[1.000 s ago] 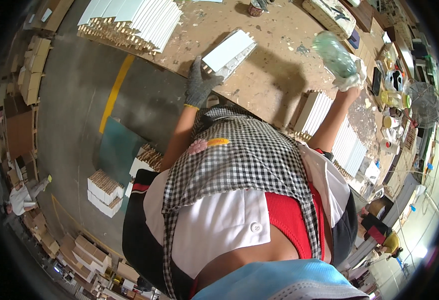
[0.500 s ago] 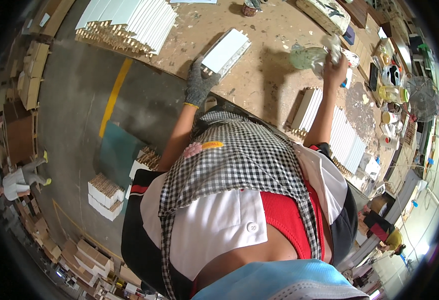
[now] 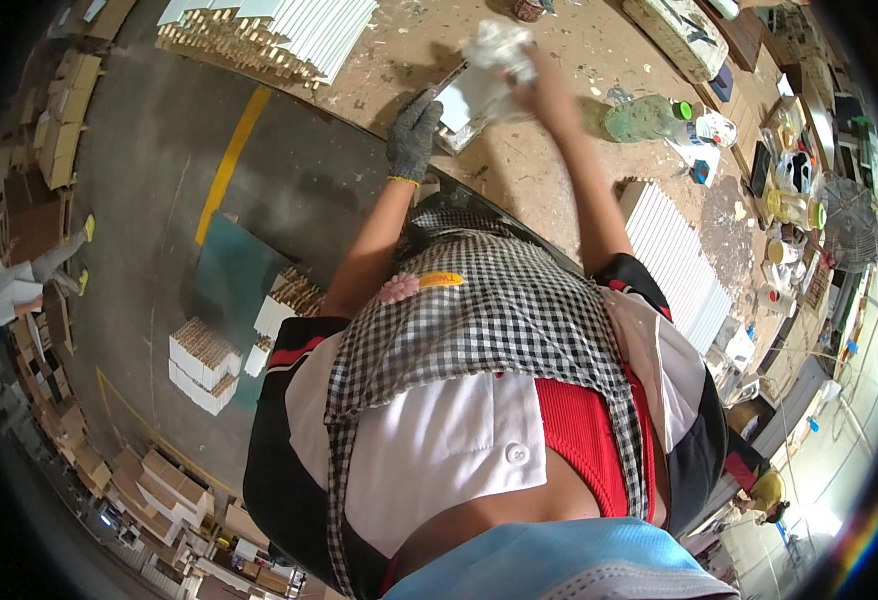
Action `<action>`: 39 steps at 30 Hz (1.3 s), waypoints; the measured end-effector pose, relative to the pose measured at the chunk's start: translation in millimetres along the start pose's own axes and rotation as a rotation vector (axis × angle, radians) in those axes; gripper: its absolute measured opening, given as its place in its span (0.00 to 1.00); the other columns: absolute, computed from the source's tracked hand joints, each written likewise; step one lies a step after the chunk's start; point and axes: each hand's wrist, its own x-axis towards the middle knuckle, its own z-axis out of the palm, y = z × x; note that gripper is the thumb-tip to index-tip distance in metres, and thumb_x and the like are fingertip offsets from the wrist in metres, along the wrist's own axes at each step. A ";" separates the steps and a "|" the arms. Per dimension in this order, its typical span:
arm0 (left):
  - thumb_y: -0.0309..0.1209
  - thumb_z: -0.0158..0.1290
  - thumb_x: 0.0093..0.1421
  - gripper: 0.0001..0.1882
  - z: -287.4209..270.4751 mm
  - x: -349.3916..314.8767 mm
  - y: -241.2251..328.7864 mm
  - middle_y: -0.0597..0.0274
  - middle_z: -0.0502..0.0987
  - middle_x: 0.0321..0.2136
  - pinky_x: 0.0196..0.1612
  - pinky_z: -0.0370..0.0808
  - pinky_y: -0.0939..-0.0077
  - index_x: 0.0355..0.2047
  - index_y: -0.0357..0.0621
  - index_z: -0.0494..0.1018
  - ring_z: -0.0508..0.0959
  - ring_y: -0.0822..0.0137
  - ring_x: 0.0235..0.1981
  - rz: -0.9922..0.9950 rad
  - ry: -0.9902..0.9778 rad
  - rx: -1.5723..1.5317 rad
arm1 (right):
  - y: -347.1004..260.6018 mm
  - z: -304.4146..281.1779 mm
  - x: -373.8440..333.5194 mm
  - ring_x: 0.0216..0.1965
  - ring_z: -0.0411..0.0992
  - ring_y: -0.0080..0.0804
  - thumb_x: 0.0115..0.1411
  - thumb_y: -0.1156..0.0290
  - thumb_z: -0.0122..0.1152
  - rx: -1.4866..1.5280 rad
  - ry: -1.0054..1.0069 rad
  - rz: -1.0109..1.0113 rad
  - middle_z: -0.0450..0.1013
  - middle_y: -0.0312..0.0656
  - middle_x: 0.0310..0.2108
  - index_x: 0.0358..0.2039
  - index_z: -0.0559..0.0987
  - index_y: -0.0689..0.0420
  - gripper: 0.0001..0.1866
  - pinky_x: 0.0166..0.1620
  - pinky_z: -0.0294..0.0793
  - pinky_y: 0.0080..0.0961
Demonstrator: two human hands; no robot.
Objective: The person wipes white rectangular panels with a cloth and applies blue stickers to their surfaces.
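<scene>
My left hand (image 3: 414,138), in a dark grey knit glove, grips the near left end of a small bundle of white painted strips (image 3: 466,98) on the workbench (image 3: 499,180). My bare right hand (image 3: 544,92) is blurred by motion and holds a crumpled white rag (image 3: 500,47) over the bundle's far end. Rag and hand partly hide the strips there; whether the cloth presses on them I cannot tell. Right of my right forearm, a clear greenish plastic bottle (image 3: 639,120) with a green cap lies on its side.
White strips are stacked at the bench's far left (image 3: 294,35), with another row (image 3: 674,260) at its right. A small paint-stained can (image 3: 529,9) stands at the back. Jars and a fan (image 3: 849,225) are farther right. On the floor sit white stacks (image 3: 202,365); a person (image 3: 19,285) is far left.
My right hand has swung left with the rag, from beside the bottle to above the strips. The bottle, with its green cap now visible, is left behind. My left hand keeps its hold.
</scene>
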 end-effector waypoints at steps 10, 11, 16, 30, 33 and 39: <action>0.31 0.56 0.64 0.15 5.1 -4.2 -17.9 0.54 0.81 0.45 0.49 0.76 0.69 0.47 0.36 0.79 0.80 0.64 0.44 0.153 0.158 0.026 | 14.7 -10.8 -59.3 0.44 0.77 0.41 0.52 0.85 0.58 0.341 0.048 -0.618 0.79 0.44 0.43 0.37 0.83 0.59 0.13 0.46 0.80 0.38; 0.31 0.57 0.64 0.14 3.2 -6.2 -20.1 0.54 0.82 0.45 0.49 0.76 0.69 0.47 0.36 0.79 0.80 0.63 0.44 0.186 0.167 0.075 | 13.4 -15.4 -60.8 0.40 0.79 0.40 0.55 0.84 0.58 0.514 0.095 -0.257 0.80 0.46 0.39 0.37 0.83 0.61 0.11 0.40 0.80 0.33; 0.29 0.58 0.63 0.12 11.7 -6.2 -12.7 0.57 0.81 0.41 0.46 0.76 0.70 0.45 0.36 0.79 0.80 0.65 0.40 0.219 0.162 0.017 | 18.1 8.3 -23.9 0.42 0.79 0.39 0.58 0.74 0.61 0.898 0.335 0.230 0.80 0.49 0.40 0.42 0.83 0.62 0.12 0.45 0.78 0.30; 0.34 0.53 0.67 0.15 19.7 -6.6 -15.3 0.53 0.80 0.45 0.51 0.74 0.66 0.48 0.38 0.77 0.78 0.59 0.46 0.205 0.159 0.219 | 14.0 -22.0 -61.7 0.47 0.76 0.41 0.48 0.78 0.65 0.320 0.165 0.072 0.77 0.44 0.47 0.49 0.82 0.49 0.24 0.49 0.78 0.35; 0.35 0.52 0.67 0.15 19.8 -6.3 -25.4 0.52 0.80 0.44 0.49 0.74 0.67 0.48 0.39 0.78 0.79 0.58 0.45 0.067 0.126 0.095 | -57.2 -13.4 -64.0 0.58 0.70 0.37 0.56 0.69 0.65 0.210 -0.084 -0.300 0.72 0.38 0.58 0.55 0.79 0.41 0.24 0.62 0.69 0.44; 0.34 0.53 0.68 0.16 28.9 -7.9 -17.4 0.52 0.79 0.45 0.48 0.75 0.67 0.49 0.35 0.76 0.78 0.59 0.42 0.112 0.100 0.095 | 70.7 34.4 3.5 0.44 0.76 0.49 0.64 0.66 0.55 -0.096 0.017 0.048 0.77 0.54 0.41 0.45 0.82 0.52 0.12 0.57 0.68 0.51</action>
